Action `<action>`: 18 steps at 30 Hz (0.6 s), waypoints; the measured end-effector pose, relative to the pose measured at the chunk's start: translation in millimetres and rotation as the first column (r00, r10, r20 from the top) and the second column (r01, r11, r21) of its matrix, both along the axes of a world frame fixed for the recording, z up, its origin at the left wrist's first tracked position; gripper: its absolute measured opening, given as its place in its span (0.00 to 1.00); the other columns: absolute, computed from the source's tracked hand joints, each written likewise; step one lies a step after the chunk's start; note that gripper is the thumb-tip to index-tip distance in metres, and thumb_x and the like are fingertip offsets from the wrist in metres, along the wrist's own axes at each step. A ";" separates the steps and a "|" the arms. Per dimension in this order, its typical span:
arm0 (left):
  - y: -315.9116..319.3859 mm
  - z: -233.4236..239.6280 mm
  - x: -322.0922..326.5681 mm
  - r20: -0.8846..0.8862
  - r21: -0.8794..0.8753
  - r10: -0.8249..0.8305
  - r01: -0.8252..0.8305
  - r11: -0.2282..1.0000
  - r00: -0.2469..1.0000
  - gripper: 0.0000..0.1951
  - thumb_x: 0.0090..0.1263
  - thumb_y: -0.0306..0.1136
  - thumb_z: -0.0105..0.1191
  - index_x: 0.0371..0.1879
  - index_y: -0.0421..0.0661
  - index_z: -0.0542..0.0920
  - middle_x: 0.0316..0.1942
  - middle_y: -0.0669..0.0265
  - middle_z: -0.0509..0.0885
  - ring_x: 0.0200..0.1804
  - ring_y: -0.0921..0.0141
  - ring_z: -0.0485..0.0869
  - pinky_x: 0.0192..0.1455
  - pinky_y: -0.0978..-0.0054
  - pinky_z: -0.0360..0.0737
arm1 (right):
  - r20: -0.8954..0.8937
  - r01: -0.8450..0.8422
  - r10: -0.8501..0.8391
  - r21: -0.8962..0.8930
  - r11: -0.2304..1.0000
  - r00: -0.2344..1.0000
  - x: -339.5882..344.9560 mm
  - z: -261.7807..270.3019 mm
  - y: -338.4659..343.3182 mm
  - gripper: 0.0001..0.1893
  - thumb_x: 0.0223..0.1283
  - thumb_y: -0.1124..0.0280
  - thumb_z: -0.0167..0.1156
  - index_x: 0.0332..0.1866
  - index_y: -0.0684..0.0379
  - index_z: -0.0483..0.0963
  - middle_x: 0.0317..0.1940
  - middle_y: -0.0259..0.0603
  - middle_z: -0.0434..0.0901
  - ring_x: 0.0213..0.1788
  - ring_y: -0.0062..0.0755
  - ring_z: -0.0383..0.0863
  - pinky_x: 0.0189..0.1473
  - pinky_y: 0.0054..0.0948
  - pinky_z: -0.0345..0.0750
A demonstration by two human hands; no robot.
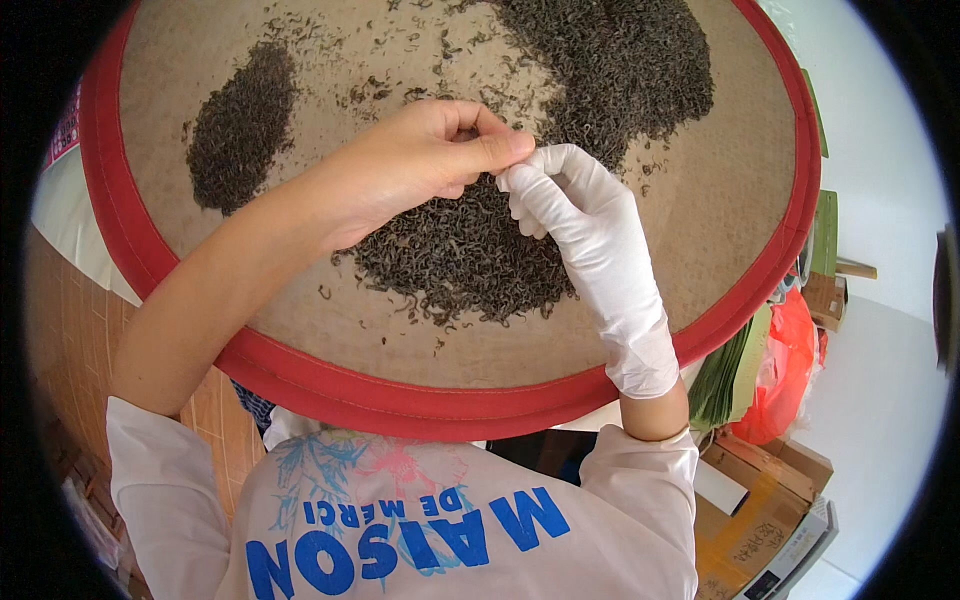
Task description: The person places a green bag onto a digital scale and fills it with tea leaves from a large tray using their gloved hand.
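Note:
A large round tray with a red cloth rim (450,412) lies before me, bearing dark curled leaves that look like dried tea. My bare left hand (450,146) and my white-gloved right hand (566,191) meet at their fingertips above the near leaf pile (465,262). Thumb and forefinger are pinched together on each hand; whether something tiny is between them cannot be made out. A big pile of leaves (630,67) spreads at the far right of the tray, a smaller pile (244,127) sits at the left, and loose leaves (367,90) are scattered between them.
Right of the tray are a red plastic bag (784,367), a stack of green packets (731,375) and cardboard boxes (757,510). A white wall (885,375) stands beyond them. Tiled floor (82,307) shows at the left.

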State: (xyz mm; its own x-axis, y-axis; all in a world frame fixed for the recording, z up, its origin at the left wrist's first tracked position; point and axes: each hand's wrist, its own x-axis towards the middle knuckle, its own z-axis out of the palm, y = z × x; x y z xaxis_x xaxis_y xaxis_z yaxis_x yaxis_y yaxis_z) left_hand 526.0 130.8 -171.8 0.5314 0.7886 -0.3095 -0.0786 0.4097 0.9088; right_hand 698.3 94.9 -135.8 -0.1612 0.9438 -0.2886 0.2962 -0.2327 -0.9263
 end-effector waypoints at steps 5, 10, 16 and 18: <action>7.6 9.9 -10.4 0.111 -0.032 0.188 -0.186 0.982 0.976 0.14 0.73 0.45 0.50 0.29 0.50 0.73 0.25 0.79 0.67 0.25 0.85 0.61 0.28 0.87 0.60 | 0.098 -0.219 0.198 0.299 0.929 0.975 -8.8 -20.7 -5.8 0.05 0.63 0.71 0.61 0.38 0.62 0.76 0.29 0.33 0.77 0.31 0.22 0.75 0.35 0.21 0.73; 23.7 9.4 -23.7 0.332 -0.189 0.259 -0.205 0.960 0.907 0.11 0.76 0.39 0.44 0.29 0.50 0.67 0.27 0.77 0.67 0.27 0.83 0.63 0.30 0.86 0.66 | 0.592 -0.614 0.243 0.575 0.541 0.768 -19.3 -40.4 -5.5 0.09 0.49 0.78 0.61 0.38 0.59 0.77 0.33 0.41 0.78 0.38 0.44 0.78 0.41 0.38 0.76; 23.8 3.8 -25.8 0.415 -0.287 0.275 -0.162 0.944 0.867 0.09 0.77 0.35 0.41 0.31 0.49 0.66 0.28 0.76 0.67 0.27 0.83 0.65 0.30 0.87 0.68 | 0.648 -0.608 0.143 0.584 0.538 0.749 -14.9 -47.8 4.7 0.12 0.49 0.69 0.66 0.41 0.57 0.78 0.37 0.39 0.77 0.40 0.42 0.76 0.42 0.37 0.74; 25.2 2.6 -26.8 0.450 -0.305 0.277 -0.146 0.941 0.849 0.09 0.77 0.34 0.40 0.31 0.48 0.66 0.29 0.75 0.67 0.27 0.83 0.65 0.30 0.87 0.69 | 0.694 -0.682 0.215 0.513 0.522 0.687 -23.9 -44.7 -2.0 0.15 0.48 0.63 0.67 0.41 0.56 0.78 0.40 0.39 0.76 0.43 0.40 0.75 0.44 0.38 0.73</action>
